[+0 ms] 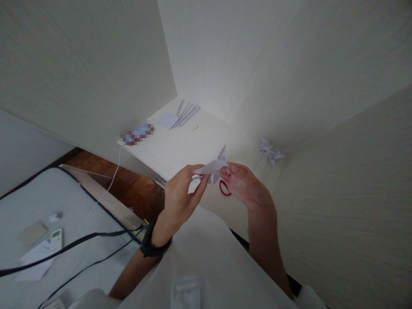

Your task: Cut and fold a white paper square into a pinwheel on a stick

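Note:
Above the white desk I hold a white paper pinwheel [214, 166] with curled blades between both hands. My left hand [182, 191] pinches its left side between thumb and fingers. At its right edge, my right hand [247, 186] has its fingers bent against the paper; its exact grip is partly hidden. Below my hands a red scissors handle [221, 187] shows on the desk, the rest covered. Right of my right hand lie two white pinwheels on sticks, a rear one [265, 146] and a front one [276, 156].
Far back on the desk [154, 150] lie several thin sticks [188, 115], a square paper sheet [168, 120] and some tiny pieces [195, 128]. A blurred-out object [137, 134] with a white cable [112, 180] sits at the left edge. Walls enclose the desk. A remote [56, 240] rests on the bed [93, 240].

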`<act>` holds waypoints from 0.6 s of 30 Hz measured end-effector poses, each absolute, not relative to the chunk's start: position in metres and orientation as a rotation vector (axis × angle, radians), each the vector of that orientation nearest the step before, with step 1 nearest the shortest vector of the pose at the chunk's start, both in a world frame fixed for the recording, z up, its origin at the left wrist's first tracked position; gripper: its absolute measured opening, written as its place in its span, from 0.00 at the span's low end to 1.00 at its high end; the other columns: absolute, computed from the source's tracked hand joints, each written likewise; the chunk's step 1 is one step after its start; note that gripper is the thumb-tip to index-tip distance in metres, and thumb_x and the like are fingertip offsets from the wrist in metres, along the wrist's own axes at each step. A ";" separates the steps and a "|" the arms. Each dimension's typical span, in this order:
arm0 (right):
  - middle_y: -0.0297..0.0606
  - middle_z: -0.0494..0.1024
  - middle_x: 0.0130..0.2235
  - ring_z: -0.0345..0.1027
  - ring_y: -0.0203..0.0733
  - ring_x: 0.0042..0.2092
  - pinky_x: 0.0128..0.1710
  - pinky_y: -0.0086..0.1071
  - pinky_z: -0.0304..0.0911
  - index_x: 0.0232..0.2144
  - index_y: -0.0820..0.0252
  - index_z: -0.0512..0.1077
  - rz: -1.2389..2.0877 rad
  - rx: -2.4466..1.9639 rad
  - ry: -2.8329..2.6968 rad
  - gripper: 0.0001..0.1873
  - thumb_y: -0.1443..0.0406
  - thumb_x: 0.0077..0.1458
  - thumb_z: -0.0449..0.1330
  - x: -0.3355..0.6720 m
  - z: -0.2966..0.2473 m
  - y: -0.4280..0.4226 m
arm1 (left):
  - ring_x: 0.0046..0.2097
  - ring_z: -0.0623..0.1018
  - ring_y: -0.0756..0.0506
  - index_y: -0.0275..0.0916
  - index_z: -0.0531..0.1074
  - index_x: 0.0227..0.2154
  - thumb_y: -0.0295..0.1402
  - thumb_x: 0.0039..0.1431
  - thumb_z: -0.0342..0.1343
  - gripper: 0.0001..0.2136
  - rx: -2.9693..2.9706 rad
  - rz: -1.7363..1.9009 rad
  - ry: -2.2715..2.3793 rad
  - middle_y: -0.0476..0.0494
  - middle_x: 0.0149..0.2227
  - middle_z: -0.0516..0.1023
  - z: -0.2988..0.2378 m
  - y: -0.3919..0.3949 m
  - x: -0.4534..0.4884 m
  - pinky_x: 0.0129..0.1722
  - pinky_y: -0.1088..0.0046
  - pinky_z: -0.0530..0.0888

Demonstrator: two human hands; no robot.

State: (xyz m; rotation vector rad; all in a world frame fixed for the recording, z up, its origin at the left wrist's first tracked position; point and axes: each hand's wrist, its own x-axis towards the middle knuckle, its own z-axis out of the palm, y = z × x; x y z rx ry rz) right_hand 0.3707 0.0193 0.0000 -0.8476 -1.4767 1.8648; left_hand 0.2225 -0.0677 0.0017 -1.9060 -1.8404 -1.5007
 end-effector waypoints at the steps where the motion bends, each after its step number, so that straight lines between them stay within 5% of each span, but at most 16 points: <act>1: 0.30 0.58 0.23 0.54 0.38 0.27 0.31 0.35 0.59 0.18 0.54 0.60 1.867 -0.842 -1.450 0.21 0.48 0.48 0.60 0.371 0.001 0.018 | 0.32 0.80 0.51 0.42 0.70 0.39 0.26 0.55 0.62 0.10 -1.873 -1.558 -1.899 0.51 0.34 0.81 0.001 -0.068 0.223 0.33 0.79 0.73; 6: 0.32 0.69 0.29 0.63 0.39 0.32 0.36 0.34 0.61 0.25 0.55 0.72 1.724 -0.911 -1.378 0.07 0.59 0.48 0.63 0.369 0.002 0.014 | 0.30 0.76 0.51 0.40 0.70 0.35 0.32 0.53 0.64 0.09 -1.681 -1.922 -2.227 0.53 0.29 0.76 -0.006 -0.066 0.227 0.30 0.78 0.72; 18: 0.33 0.73 0.32 0.62 0.38 0.34 0.37 0.35 0.59 0.24 0.55 0.77 1.303 -1.073 -1.526 0.01 0.65 0.46 0.66 0.360 0.012 0.005 | 0.30 0.71 0.51 0.39 0.71 0.32 0.32 0.51 0.65 0.09 -1.496 -2.334 -2.357 0.53 0.28 0.72 0.001 -0.060 0.231 0.29 0.79 0.69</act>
